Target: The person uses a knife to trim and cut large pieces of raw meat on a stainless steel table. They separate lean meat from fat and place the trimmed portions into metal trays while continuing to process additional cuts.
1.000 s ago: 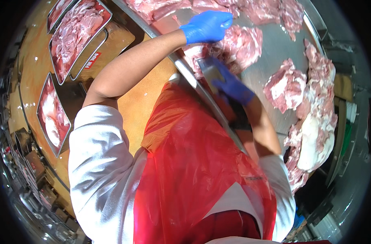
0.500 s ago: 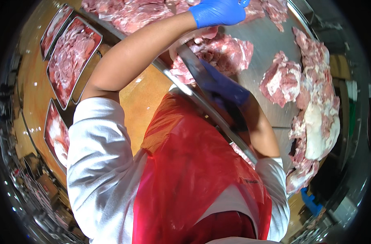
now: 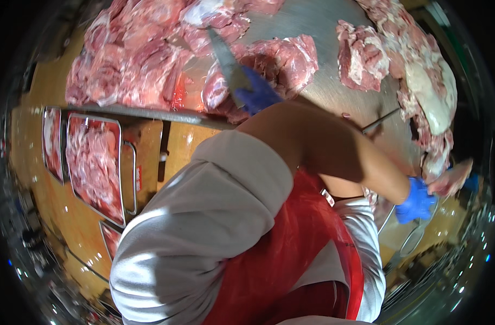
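The knife (image 3: 227, 64) is clasped in the right hand (image 3: 259, 94) over a meat cut (image 3: 285, 64) on the worktop (image 3: 312, 23), while setting aside a scrap (image 3: 452, 177) seems in hand, calling for full release by the left hand (image 3: 415, 200), whose grip cannot be told.

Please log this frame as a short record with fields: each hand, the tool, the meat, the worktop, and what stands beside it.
Left hand: blue-gloved, arm crossed over the right forearm, beside a blurred meat piece; grip unclear
Right hand: gloved, holding a knife
Knife: broad blade over a meat chunk; contact unclear
Other meat: large heap at left; long slab with pale fat at right
Worktop: metal table
Beside it: meat-filled metal tray at left
Clothing: red apron, white sleeves
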### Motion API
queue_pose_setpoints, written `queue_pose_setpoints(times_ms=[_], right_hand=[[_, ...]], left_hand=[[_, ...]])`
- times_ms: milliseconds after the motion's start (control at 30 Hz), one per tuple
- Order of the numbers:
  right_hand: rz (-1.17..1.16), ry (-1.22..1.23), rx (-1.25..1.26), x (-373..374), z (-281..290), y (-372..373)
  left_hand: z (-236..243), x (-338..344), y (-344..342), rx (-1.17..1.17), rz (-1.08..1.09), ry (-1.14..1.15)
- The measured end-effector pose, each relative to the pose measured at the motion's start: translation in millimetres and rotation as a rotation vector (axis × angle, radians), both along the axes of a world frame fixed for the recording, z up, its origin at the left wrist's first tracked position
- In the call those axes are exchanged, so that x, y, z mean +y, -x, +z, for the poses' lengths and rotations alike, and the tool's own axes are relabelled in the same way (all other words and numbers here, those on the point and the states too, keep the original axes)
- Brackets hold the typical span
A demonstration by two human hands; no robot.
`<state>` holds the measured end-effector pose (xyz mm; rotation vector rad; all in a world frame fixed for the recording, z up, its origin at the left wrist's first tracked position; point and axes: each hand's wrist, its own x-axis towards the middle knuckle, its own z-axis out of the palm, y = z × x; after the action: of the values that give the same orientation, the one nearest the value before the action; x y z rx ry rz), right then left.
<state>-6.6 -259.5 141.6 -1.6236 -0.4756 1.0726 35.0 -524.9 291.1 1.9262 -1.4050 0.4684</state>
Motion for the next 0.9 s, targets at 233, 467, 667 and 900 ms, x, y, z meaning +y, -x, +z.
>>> queue_pose_setpoints(times_ms=[233, 467, 667, 900], right_hand=[[-0.78, -0.021, -0.005, -118, -44, -31], [-0.807, -0.168, 0.002, -60, -85, -102], [-0.244, 0.153, -0.33, -60, -79, -243], [-0.465, 0.235, -0.693, -125, -46, -205]], left_hand=[[-143, 402, 51, 0.632, 0.795, 0.087], [-310, 410, 171, 0.516, 1.215, -0.129], [-202, 339, 85, 1.152, 0.645, -0.262], [-193, 415, -35, 0.429, 0.862, -0.264]])
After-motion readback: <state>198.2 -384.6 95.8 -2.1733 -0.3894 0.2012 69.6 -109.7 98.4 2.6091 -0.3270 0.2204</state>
